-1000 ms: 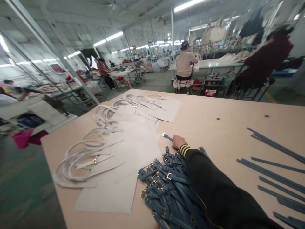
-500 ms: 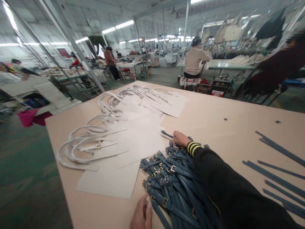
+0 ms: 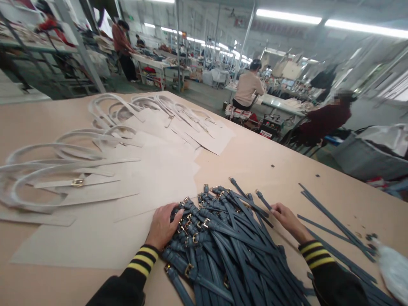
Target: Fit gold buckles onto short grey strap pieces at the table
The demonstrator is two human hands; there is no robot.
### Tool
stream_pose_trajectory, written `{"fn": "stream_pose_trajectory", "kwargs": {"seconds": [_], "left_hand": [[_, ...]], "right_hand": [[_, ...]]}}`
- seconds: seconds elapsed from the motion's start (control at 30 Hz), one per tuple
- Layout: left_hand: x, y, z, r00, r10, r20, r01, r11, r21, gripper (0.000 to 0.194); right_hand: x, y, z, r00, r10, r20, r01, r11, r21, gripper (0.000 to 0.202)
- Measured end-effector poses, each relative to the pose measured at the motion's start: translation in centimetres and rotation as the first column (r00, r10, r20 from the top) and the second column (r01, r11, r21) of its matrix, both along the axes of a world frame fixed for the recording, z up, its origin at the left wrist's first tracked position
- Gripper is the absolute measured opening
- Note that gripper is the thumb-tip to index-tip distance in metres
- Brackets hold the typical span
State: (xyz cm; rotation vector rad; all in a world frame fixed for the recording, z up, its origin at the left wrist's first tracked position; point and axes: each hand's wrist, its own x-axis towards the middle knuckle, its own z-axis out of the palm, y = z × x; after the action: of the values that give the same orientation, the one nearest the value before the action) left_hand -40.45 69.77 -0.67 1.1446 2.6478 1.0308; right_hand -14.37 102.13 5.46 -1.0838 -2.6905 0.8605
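A large heap of dark blue-grey leather straps with gold buckles lies in front of me, most buckle ends pointing away and to the left. My left hand is at the heap's left edge, fingers curled over several buckle ends and the thumb across from them; the fingertips are partly hidden. At the right side of the heap, my right hand pinches one buckled strap between thumb and fingers. That strap's buckle end points away to the left.
Pale sheets and looped off-white handles cover the table's left side. Loose plain blue-grey strips lie at right, near a clear plastic bag. Beyond the table edge, people sit or stand at other worktables.
My right hand has moved from the far end of the heap to its right side. My left hand has risen from the near edge onto the buckle ends. The view has turned right.
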Motion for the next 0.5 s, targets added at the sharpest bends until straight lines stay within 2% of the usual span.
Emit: {"fn": "stream_pose_trajectory", "kwargs": {"seconds": [0.07,0.17,0.33,0.5], "left_hand": [[0.2,-0.2,0.5,0.999,-0.039,0.038,0.038,0.999,0.03,0.032],[0.9,0.0,0.7,0.988,-0.121,0.094,0.116,0.991,0.064,0.031],[3.2,1.1,0.3,0.983,-0.13,0.128,0.119,0.988,0.094,0.034],[3.9,0.9,-0.2,0.979,-0.11,0.169,0.092,0.989,0.114,0.035]], "right_hand": [[0.2,0.0,-2.0,1.0,-0.007,0.015,0.007,1.0,-0.014,0.018],[-2.2,-0.6,-3.6,1.0,0.017,0.009,-0.016,0.999,-0.043,0.025],[-6.7,-4.2,-4.4,0.994,0.108,0.003,-0.108,0.994,-0.001,0.025],[-7.8,-6.9,-4.6,0.991,0.132,0.014,-0.132,0.99,0.042,0.024]]}}
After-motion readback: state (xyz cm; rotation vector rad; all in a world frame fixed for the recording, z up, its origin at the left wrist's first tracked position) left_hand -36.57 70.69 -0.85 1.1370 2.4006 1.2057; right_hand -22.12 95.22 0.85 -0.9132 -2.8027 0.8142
